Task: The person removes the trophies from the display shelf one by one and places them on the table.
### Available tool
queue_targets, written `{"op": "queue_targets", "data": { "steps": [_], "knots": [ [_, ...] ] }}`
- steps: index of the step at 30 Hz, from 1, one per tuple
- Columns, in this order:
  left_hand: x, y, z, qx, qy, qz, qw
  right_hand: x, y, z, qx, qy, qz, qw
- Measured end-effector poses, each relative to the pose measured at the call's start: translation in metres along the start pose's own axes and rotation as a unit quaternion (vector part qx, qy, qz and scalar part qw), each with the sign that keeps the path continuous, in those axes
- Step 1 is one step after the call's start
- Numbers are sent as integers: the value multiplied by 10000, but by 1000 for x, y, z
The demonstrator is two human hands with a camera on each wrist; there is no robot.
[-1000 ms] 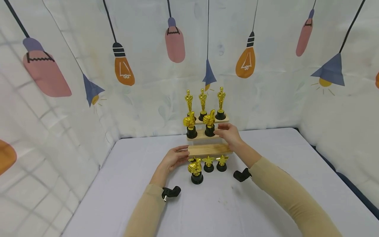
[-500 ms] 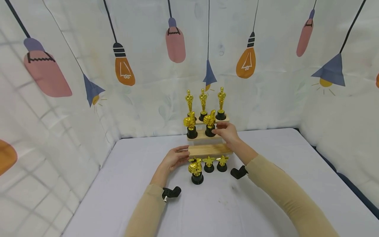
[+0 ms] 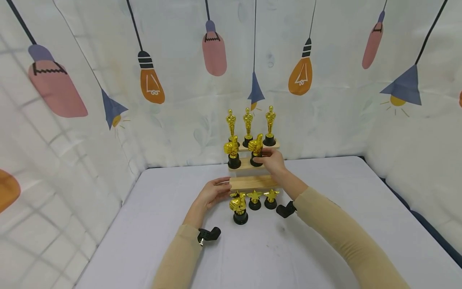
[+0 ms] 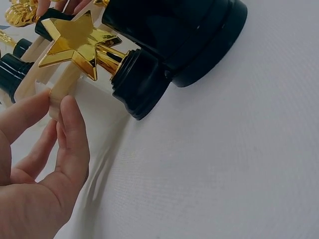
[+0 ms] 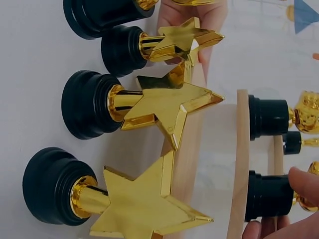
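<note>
My left hand (image 3: 211, 193) pinches the left end of the lowest step (image 3: 252, 183) of a tiered wooden display stand; thumb and fingers grip its edge in the left wrist view. On the middle step, my right hand (image 3: 273, 162) grips the black base of the right-hand gold thumbs-up trophy (image 3: 256, 145). Its thumb (image 5: 303, 185) lies against that base in the right wrist view, with other fingertips below. To the left, another thumbs-up trophy (image 3: 232, 148) stands on the same step. The lowest step bears no trophy.
Three gold figure trophies (image 3: 248, 122) stand on the top step. In front of the stand, three star trophies (image 3: 254, 200) and a thumbs-up trophy (image 3: 238, 206) stand on the white table (image 3: 260, 257). A patterned curtain (image 3: 180, 132) hangs close behind the stand.
My right hand has moved left, and its fingers have come farther round the base of the right-hand thumbs-up trophy. The left hand has stayed on the lowest step.
</note>
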State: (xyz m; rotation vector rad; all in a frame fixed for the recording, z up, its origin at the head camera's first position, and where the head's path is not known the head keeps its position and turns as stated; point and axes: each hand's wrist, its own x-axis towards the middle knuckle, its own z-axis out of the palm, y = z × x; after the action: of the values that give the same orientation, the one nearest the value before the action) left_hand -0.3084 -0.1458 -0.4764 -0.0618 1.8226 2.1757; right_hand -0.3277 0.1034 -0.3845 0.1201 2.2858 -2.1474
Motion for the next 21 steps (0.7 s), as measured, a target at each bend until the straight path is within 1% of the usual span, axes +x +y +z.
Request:
{"op": "queue_targets", "data": {
  "steps": [13,21],
  "knots": [
    [0,0,1,-17,17,-13,10000,-2,-3,3,-309,28,94,9995],
    [0,-1,0,-57,76,-58,9999,-4,-3,4,-274,-65,48,9996]
  ]
}}
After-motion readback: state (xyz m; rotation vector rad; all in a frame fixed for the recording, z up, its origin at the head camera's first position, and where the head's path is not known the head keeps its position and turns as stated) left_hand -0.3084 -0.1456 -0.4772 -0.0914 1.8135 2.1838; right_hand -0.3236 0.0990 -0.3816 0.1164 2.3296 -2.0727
